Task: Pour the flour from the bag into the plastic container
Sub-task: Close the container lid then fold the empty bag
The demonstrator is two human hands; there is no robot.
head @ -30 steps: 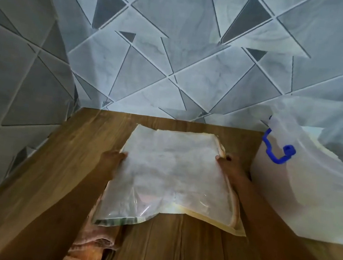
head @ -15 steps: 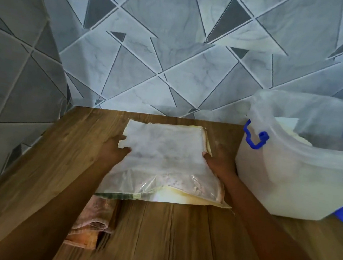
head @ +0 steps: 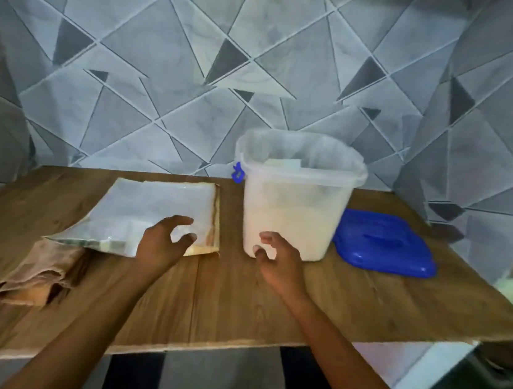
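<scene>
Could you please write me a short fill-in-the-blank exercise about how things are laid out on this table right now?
1. The plastic container stands open, and its lid, lying beside it on the table, is ____ in colour.
2. The flour bag lies flat on the person's ____ side of the container.
3. The folded cloth lies partly under the near corner of the ____.
Missing words: blue; left; bag.
</scene>
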